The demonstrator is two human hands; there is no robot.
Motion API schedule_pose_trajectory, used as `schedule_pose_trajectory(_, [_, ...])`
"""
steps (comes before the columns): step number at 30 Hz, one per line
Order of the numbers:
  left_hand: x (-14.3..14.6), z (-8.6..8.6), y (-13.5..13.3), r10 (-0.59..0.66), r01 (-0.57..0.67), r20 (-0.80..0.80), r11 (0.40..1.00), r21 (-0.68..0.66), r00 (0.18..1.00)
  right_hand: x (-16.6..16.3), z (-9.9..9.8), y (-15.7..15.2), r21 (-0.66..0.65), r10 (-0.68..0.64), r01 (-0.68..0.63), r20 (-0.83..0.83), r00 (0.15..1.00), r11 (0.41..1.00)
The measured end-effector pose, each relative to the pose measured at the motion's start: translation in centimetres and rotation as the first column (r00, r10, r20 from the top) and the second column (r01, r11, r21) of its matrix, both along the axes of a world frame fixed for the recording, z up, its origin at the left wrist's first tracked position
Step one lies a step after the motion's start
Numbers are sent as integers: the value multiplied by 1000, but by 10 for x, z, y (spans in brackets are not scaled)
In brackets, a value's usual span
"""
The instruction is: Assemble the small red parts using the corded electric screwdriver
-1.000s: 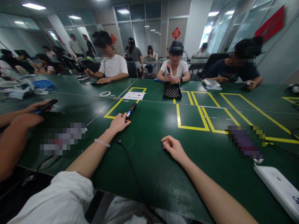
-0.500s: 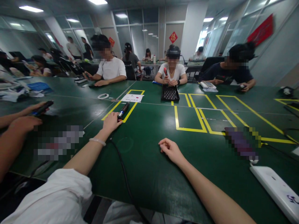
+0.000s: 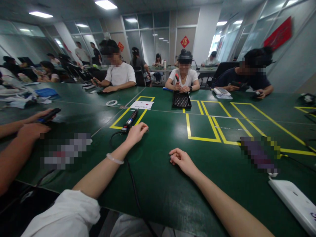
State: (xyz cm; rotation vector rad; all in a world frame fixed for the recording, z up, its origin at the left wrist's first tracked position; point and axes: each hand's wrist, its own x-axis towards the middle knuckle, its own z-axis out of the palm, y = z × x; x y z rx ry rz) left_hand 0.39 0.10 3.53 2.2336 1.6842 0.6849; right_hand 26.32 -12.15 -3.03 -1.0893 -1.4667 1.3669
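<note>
A black corded electric screwdriver (image 3: 130,120) with a blue band lies inside a yellow-taped rectangle, its tip pointing away from me. My left hand (image 3: 137,133) rests just right of its rear end, apart from it, fingers loosely curled with nothing visible in them. A black cord (image 3: 134,187) runs from the tool under my left wrist and over the table's near edge. On the bare tabletop to the right lies my right hand (image 3: 181,159), its fingers curled in and no object showing in them. A white printed sheet (image 3: 142,105) sits beyond the screwdriver's tip.
Across the green table (image 3: 158,184), a person handles a red-and-black tool (image 3: 177,79) over a black tray (image 3: 182,100) of small parts. A white power strip (image 3: 293,204) is at right. A neighbour's hands (image 3: 34,130) hold a dark tool at left. Yellow tape (image 3: 204,139) marks rectangles.
My left hand has come off the rear of the electric screwdriver and moved right, leaving it lying in the taped rectangle. My right hand has stayed in place.
</note>
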Motion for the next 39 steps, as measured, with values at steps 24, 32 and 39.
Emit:
schedule_pose_trajectory(24, [84, -34, -85, -161, 602, 737, 700, -383, 656, 1, -9, -7, 142, -59, 84, -173, 983, 986])
schedule_pose_trajectory(32, [80, -27, -91, -372, 572, 591, 798, -190, 716, 3, -5, -6, 142, -114, 127, -96, 989, 982])
schedule_pose_trajectory(39, [78, -26, -93, -452, 566, 489, 817, -109, 746, 5, -5, -4, 166, -121, 123, -18, 992, 979])
